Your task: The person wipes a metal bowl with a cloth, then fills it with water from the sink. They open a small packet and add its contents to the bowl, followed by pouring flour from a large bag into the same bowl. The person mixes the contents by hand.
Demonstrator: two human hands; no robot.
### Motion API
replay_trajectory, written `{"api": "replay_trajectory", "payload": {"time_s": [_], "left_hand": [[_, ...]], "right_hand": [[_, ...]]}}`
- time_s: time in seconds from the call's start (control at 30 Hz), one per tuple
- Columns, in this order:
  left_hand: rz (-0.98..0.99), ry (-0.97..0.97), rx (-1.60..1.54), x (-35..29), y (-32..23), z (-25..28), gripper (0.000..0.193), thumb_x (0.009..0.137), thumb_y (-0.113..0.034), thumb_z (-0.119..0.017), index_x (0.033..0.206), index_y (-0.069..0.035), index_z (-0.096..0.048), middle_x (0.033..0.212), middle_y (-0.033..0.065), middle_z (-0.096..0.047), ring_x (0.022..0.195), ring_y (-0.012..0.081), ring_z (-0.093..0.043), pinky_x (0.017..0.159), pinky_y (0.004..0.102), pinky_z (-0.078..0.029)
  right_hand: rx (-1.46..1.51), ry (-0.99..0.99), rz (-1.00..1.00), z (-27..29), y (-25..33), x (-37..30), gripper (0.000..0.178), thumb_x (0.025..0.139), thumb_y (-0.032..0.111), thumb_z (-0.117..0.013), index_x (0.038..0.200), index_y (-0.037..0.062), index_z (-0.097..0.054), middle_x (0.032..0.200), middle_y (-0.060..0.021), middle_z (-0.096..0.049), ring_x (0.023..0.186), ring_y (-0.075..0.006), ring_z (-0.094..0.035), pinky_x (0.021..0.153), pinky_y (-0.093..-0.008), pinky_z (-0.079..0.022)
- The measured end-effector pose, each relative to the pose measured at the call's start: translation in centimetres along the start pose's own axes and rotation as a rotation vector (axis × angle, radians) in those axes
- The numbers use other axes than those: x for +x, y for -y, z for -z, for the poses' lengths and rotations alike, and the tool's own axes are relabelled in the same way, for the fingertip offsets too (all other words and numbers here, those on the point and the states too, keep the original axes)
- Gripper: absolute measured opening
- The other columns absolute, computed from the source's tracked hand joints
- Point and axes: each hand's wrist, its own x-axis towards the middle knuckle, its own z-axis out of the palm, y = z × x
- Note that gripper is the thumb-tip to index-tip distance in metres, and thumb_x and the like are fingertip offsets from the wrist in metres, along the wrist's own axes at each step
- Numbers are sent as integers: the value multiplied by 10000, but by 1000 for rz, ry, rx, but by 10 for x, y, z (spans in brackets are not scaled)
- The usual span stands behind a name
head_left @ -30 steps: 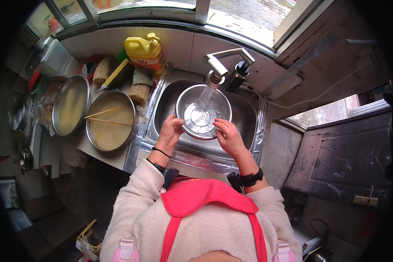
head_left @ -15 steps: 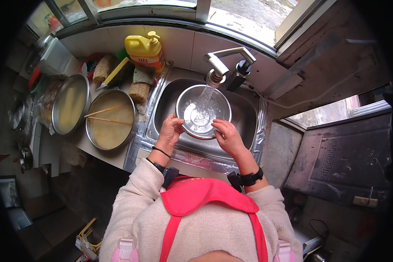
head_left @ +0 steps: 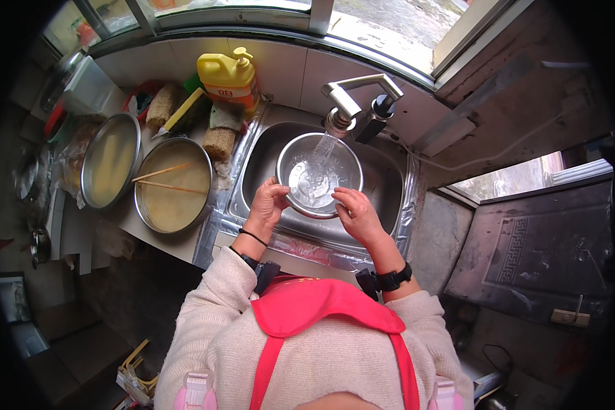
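Water runs from the faucet (head_left: 342, 113) into a round metal basin (head_left: 288, 164) in the sink. On the basin's near-left rim, my left hand (head_left: 268, 201) is closed, thumb and fingers pinching the edge. My right hand (head_left: 357, 213) holds the near-right rim with its fingers bent over the edge. Clear, rippling water stands in the basin. The steel sink (head_left: 383, 184) surrounds it, its front edge passing below my wrists.
Left of the sink stand a metal pan with cloudy liquid (head_left: 174, 205) and chopsticks (head_left: 164, 172) across it, and another pan with pale pieces (head_left: 109, 164). Behind them are a yellow pump jug (head_left: 229, 76) and loofah scrubbers (head_left: 220, 142). A dark panel (head_left: 533, 253) stands at right.
Water keeps pouring into the basin, and its ripples have shifted. Both hands stay at the rim in almost the same places.
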Motion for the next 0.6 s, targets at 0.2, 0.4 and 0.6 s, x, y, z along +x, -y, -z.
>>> {"api": "replay_trajectory", "payload": {"time_s": [0.2,0.4,0.6], "left_hand": [[-40,-35,-8,-3,1,-6,157,654,8,-565,776,-68,-503,732,48,-573,645,157,-584,600,289,-503],[23,-43,-3,0,3,0,195,680,41,-522,854,-45,-513,814,61,-583,753,173,-597,709,317,-511],[16,-25,-6,2,7,5,196,678,38,-524,850,-54,-506,817,58,-580,756,170,-594,709,313,-508]], "right_hand": [[-4,-9,-2,-1,-2,-1,187,738,30,-553,924,26,-571,979,-121,-582,911,-291,-543,847,-373,-394],[8,-2,-13,-3,-3,-3,181,743,36,-549,922,26,-571,984,-120,-581,918,-291,-543,857,-375,-387],[8,5,-20,-3,-4,-3,177,744,37,-545,919,26,-571,983,-118,-582,912,-288,-543,849,-375,-389]]}}
